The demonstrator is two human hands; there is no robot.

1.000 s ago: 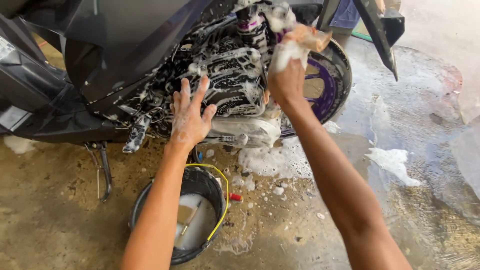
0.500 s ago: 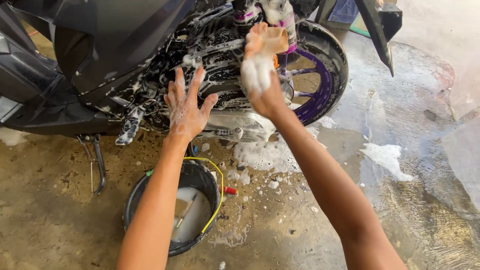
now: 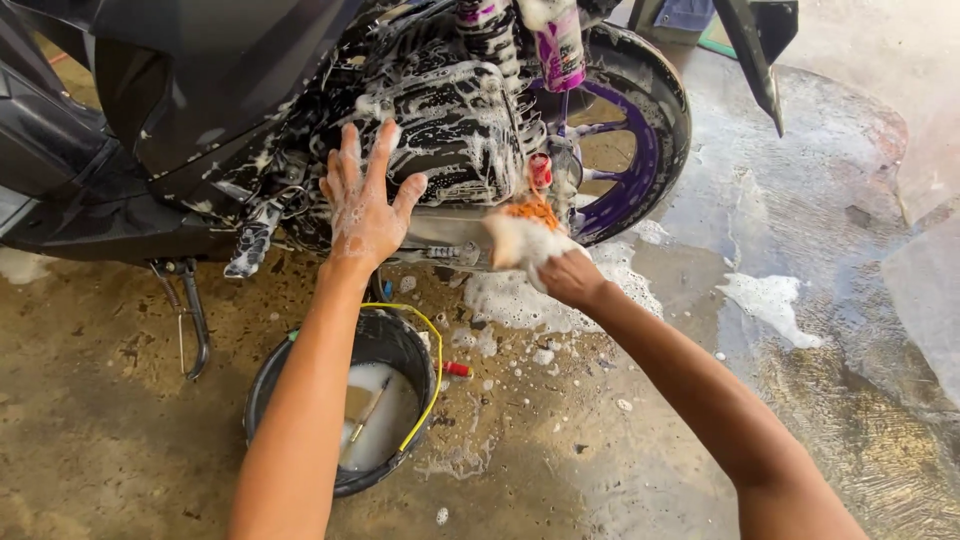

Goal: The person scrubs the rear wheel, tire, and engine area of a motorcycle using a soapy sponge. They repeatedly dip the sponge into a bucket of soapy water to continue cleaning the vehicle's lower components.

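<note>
While the left hand (image 3: pixel 362 205) lies flat w/ fingers spread on the sudsy ribbed black engine casing (image 3: pixel 450 125), the right hand (image 3: pixel 570 277) clutches a foam-soaked orange sponge (image 3: pixel 522 232) low by the purple-spoked rear wheel (image 3: pixel 625 135), round black bucket (image 3: pixel 345 400) of cloudy water below on wet concrete.

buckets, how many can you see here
1: a black bucket with a yellow handle stands on the wet floor below the left forearm, under the scooter. Others may be out of frame.
</note>
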